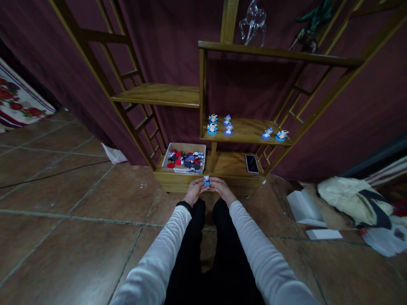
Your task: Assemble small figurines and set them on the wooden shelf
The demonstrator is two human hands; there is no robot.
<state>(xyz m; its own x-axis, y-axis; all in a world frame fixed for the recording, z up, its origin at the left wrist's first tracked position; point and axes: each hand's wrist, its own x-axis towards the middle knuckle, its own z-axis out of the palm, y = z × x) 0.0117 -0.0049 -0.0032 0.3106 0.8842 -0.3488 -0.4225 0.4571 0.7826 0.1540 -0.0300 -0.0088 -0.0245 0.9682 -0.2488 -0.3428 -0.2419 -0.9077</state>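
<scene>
White sleeves (159,258): nearest, reaching toward the wooden cabinet (171,185).
Left hand (193,191): fingers narrowed on the figurine's left side.
Right hand (223,189): fingers narrowed on its right side.
Figurine (207,180): between both hands, near side of the box (187,147); probably light, stiff, fairly smooth, small projections perhaps fragile.
Hold: best around the blue base (207,184).

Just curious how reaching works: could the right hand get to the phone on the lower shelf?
Probably yes: nothing visible stands between the right hand and the phone, though it and the left hand hold a figurine.
</scene>
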